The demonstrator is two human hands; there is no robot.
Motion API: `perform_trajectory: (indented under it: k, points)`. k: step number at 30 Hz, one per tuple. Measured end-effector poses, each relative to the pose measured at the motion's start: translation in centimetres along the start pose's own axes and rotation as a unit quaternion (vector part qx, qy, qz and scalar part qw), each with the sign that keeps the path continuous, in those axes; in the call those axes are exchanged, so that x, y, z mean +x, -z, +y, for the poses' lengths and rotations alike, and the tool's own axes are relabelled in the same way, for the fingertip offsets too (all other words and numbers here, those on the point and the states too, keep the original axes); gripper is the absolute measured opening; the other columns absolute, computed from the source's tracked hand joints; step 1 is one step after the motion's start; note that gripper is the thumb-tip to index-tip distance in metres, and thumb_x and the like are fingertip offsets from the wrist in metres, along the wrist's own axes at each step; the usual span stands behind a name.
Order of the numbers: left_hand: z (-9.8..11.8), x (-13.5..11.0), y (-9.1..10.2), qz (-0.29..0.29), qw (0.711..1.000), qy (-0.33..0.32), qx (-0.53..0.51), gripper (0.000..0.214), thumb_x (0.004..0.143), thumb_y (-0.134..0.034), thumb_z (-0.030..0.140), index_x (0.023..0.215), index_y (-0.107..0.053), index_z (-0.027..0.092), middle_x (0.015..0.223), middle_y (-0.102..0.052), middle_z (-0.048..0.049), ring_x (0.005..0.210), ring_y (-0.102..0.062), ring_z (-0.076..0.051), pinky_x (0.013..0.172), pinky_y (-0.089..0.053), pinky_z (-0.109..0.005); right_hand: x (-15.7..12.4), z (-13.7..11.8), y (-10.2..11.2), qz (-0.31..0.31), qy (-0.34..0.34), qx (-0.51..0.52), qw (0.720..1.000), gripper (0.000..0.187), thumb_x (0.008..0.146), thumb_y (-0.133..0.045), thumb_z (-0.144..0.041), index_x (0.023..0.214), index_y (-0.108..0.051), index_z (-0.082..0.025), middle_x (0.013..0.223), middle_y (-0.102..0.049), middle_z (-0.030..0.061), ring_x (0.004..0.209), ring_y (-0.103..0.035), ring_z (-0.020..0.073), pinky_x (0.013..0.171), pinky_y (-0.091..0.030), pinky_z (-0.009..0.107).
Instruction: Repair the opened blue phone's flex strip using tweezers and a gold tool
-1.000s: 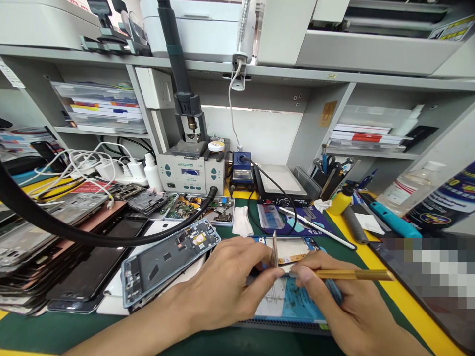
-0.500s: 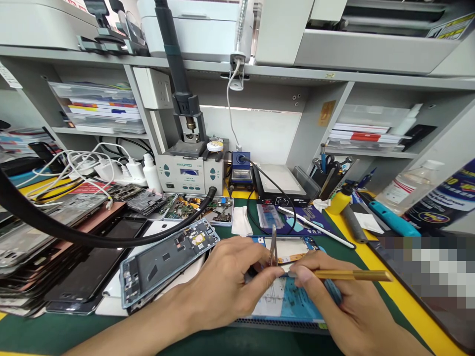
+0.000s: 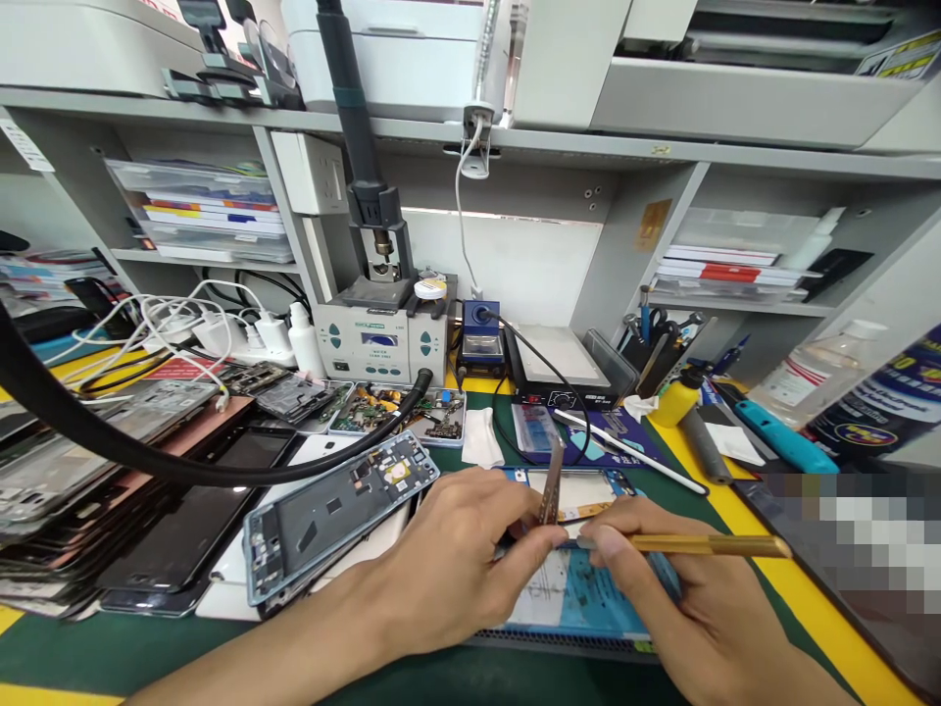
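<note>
Near the centre front, my left hand (image 3: 470,549) pinches a pair of metal tweezers (image 3: 553,480), whose handle end leans upward. My right hand (image 3: 683,579) is closed like a pen grip round a slim tool with a gold handle (image 3: 713,545); its tip is hard to make out. Both hands' fingertips meet closely above an opened blue phone frame (image 3: 624,482) with an orange flex strip (image 3: 584,511). Beneath my fingers lies a smudged blue-and-white surface (image 3: 580,598). The small part between the two hands is mostly hidden by fingers.
To the left lie a bare phone frame (image 3: 345,510) and stacked phones (image 3: 183,510). Behind stand a parts tray (image 3: 441,431), a hot-air station (image 3: 382,343) and a heating plate (image 3: 559,363). A black hose (image 3: 242,476) arcs across the left. At right are a yellow bottle (image 3: 676,397) and a dark screen (image 3: 816,569).
The tweezers' upper end has swung right and shows its broader side. Both hands stay close together; the whole view has shifted slightly.
</note>
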State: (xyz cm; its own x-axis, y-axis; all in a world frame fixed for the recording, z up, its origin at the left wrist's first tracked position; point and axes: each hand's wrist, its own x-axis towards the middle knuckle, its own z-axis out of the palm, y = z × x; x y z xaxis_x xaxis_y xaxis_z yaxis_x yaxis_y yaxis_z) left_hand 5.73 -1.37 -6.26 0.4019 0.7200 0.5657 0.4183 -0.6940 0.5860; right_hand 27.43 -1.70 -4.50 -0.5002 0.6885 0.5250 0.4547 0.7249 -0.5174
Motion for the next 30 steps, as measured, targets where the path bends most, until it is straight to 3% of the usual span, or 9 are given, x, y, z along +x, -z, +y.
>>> perform_trajectory:
  k: [20,30]
  points:
    - [0.21,-0.03,-0.31,-0.059,0.996,-0.002,0.068,0.020,0.102,-0.055,0.025,0.088,-0.066,0.016,0.079,-0.066,-0.0048,0.074,-0.057,-0.020,0.070,-0.040,-0.033,-0.10,0.02,0.34,-0.001,-0.006,0.027,1.000,0.018,0.102,-0.047,-0.016,0.090,-0.058,-0.023,0.078,-0.064,-0.0005,0.068,-0.064,0.0165,0.064,-0.051,0.028]
    - [0.13,-0.04,-0.50,-0.056,0.996,-0.001,0.069,0.020,0.102,-0.054,0.023,0.087,-0.065,0.017,0.081,-0.065,-0.0051,0.075,-0.057,-0.020,0.071,-0.040,-0.034,0.02,0.03,0.19,-0.020,-0.023,0.027,0.999,0.022,0.103,-0.045,-0.020,0.087,-0.060,-0.022,0.076,-0.063,0.0009,0.066,-0.061,0.0173,0.063,-0.048,0.030]
